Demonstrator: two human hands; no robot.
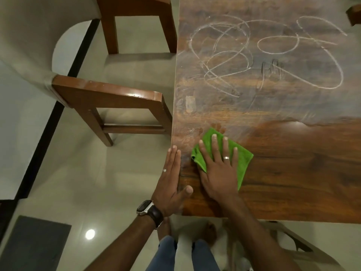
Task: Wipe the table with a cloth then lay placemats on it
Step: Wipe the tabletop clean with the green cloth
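A dark wooden table (pixel 293 173) fills the right side of the head view. White chalk-like scribbles (pixel 263 53) and a dusty haze cover its far half; the near half looks glossy. A folded green cloth (pixel 243 163) lies near the table's near left corner. My right hand (pixel 218 169) presses flat on the cloth with straight, spread fingers. Along the table's left edge rests my left hand (pixel 172 180), fingers straight down the side and thumb on the tabletop. No placemats are in view.
Two wooden chairs (pixel 109 98) stand to the left of the table, close to its edge. Another chair part (pixel 353 14) shows at the top right. A dark mat (pixel 33 245) lies on the tiled floor at the lower left. My legs are below the table's near edge.
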